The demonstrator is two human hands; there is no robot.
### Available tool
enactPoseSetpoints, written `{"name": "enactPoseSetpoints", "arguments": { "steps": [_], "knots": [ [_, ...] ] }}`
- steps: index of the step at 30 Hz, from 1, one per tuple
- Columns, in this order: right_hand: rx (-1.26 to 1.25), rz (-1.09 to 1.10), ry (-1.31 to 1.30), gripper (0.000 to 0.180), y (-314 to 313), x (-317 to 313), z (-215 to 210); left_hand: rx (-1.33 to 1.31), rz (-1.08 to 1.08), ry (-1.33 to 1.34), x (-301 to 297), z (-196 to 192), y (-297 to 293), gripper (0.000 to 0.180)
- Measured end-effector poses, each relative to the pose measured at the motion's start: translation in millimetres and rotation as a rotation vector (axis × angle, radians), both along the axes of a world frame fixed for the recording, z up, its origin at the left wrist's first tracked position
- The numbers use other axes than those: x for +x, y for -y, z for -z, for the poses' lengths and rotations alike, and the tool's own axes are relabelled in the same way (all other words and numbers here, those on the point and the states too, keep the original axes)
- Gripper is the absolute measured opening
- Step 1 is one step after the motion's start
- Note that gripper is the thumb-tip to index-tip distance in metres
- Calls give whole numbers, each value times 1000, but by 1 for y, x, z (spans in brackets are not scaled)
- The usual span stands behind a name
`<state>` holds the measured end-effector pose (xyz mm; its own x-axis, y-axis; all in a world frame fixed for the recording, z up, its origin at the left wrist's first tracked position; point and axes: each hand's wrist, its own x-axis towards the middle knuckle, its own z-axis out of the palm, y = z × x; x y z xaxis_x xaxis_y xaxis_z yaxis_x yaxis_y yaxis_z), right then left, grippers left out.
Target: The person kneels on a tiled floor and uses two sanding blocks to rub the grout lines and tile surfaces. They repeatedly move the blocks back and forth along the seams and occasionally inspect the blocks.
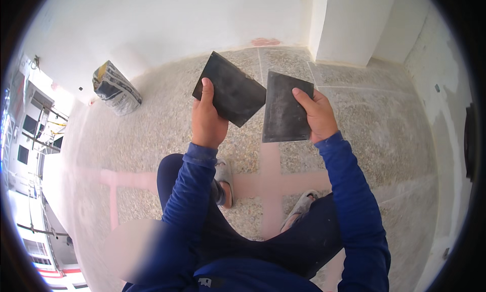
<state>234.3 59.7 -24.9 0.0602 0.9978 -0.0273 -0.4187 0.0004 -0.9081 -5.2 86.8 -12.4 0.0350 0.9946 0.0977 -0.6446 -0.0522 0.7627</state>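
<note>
Two flat, dark grey rectangular tiles, dusty on their faces, are held up in front of me. My left hand (208, 121) grips one dark tile (234, 92) by its lower left edge, thumb on the face and fingers hidden behind. This tile is tilted, one corner pointing up. My right hand (320, 114) holds the other dark tile (284, 109) by its right edge, thumb on its face. It stands nearly upright. The two tiles come very close at the middle; whether they touch I cannot tell.
A crumpled white and grey sack (117, 92) stands at the left on the speckled floor (152, 120). Pinkish strips (271, 185) cross the floor below my hands. A white wall (177, 23) and a pillar (352, 26) rise ahead. Metal scaffolding (38, 135) shows outside at far left.
</note>
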Motion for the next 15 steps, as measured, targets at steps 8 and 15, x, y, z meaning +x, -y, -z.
{"name": "enactPoseSetpoints", "arguments": {
  "steps": [8, 15],
  "knots": [
    [67, 339, 152, 21, -10, -5, 5, 221, -5, -594, 37, 10, 27, 52],
    [403, 443, -33, 30, -12, 13, -22, -290, 333, -360, 23, 15, 16, 45]
  ]
}}
